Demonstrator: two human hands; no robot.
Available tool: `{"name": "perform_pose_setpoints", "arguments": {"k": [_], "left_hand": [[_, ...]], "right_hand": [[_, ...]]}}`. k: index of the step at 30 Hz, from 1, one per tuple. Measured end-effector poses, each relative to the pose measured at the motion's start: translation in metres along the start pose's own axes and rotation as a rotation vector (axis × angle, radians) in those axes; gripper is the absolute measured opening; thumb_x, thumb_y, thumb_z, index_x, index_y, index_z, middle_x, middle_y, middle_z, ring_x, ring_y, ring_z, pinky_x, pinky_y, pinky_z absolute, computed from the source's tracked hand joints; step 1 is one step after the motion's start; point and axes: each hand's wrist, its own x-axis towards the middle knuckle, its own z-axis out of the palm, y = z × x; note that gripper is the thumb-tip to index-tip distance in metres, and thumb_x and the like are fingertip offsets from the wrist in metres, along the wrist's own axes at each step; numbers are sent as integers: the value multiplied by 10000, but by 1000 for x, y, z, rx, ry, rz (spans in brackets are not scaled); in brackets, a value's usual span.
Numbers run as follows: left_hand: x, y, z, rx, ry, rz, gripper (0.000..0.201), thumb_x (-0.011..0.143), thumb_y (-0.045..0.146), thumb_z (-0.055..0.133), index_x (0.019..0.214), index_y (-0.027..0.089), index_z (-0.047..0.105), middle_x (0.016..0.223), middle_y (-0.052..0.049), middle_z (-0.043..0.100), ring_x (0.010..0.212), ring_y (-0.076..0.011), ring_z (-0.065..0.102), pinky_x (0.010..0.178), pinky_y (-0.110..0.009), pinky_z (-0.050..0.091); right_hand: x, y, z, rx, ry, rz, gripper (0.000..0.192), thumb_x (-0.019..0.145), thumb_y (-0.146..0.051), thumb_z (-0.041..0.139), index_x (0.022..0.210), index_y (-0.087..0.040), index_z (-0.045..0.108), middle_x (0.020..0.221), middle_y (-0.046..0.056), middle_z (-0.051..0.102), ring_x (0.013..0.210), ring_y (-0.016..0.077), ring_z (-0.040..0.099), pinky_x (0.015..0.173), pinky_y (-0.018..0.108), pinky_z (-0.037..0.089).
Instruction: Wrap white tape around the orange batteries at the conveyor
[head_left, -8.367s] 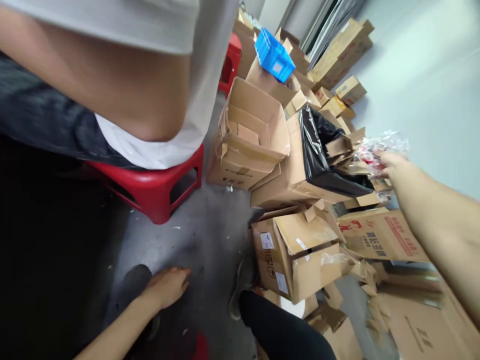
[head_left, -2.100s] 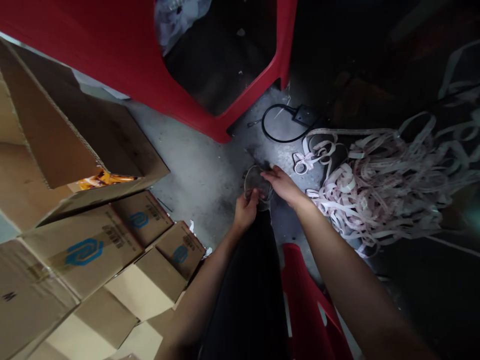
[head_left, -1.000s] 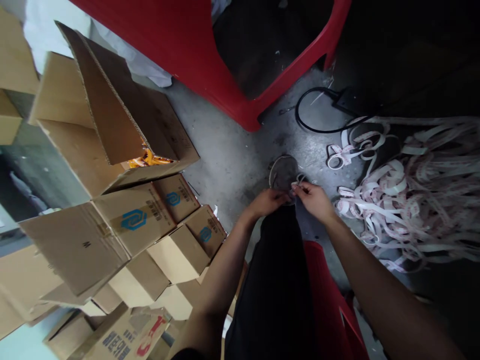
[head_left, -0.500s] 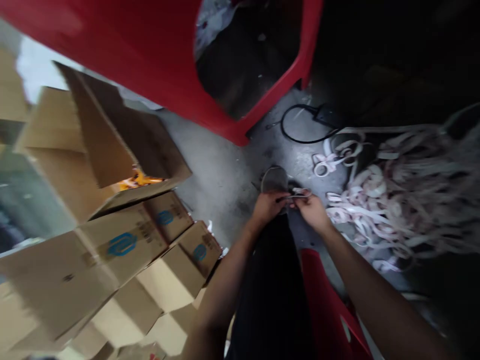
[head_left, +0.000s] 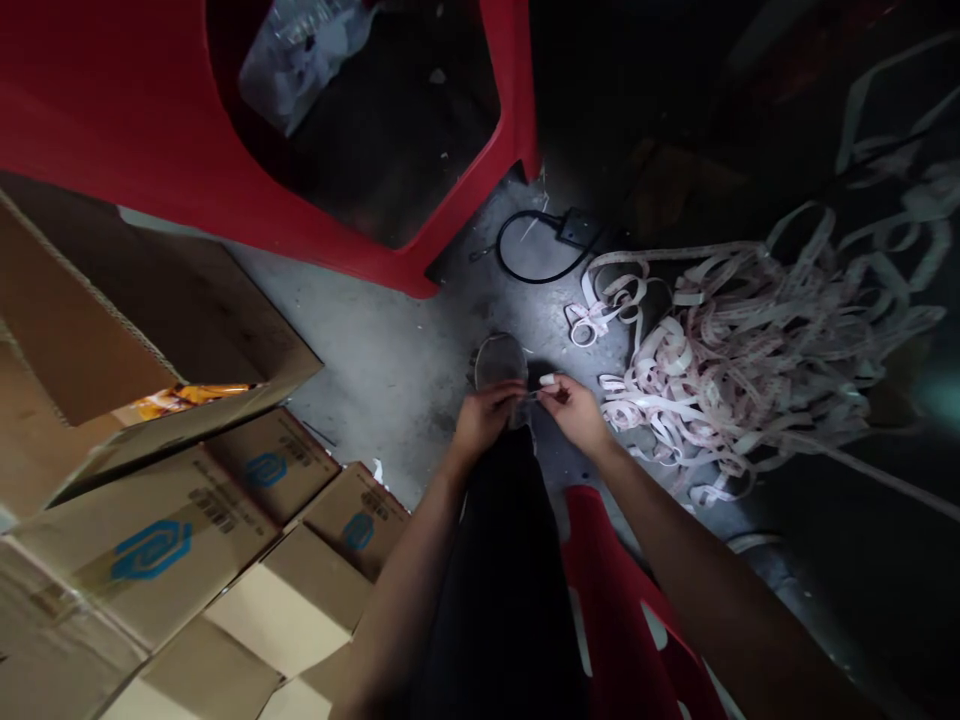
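Observation:
My left hand (head_left: 480, 415) and my right hand (head_left: 574, 410) meet just above my knee in black trousers (head_left: 502, 570). Both pinch a small thin pale strip (head_left: 529, 396) between the fingertips; it is too small to make out further. Just beyond the hands my grey shoe (head_left: 500, 358) rests on the concrete floor. To the right of my right hand lies a big tangled heap of white paper strips (head_left: 735, 350).
A red plastic stool (head_left: 315, 240) stands ahead, a crumpled clear bag (head_left: 300, 50) behind it. A black cable loop with a plug (head_left: 532, 250) lies on the floor. Cardboard boxes (head_left: 172, 520) crowd the left; an open one shows orange packets (head_left: 176, 398). A red stool edge (head_left: 622, 620) is under me.
My view swung away from the box stack towards the strip heap. The hands stayed together over the knee, fingers working the small strip; the strip between them looks shorter than half a second ago.

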Motion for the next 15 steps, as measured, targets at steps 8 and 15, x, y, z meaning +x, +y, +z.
{"name": "perform_pose_setpoints", "arguments": {"k": [8, 15], "left_hand": [[-29, -28, 5, 24, 209, -245, 307, 964, 396, 565, 1092, 203, 767, 1214, -65, 756, 1189, -219, 688, 1065, -391, 529], [-19, -35, -2, 13, 253, -229, 306, 882, 403, 594, 1083, 216, 729, 1175, -66, 762, 1124, -260, 706, 1048, -462, 538]], "right_hand": [[-15, 26, -16, -399, -8, -83, 232, 890, -167, 542, 1081, -164, 674, 1022, 126, 678, 973, 279, 638, 925, 397, 512], [9, 22, -30, -627, -12, -182, 135, 904, -179, 635, 1002, -224, 715, 1116, 81, 709, 1058, 261, 638, 976, 376, 512]]}}
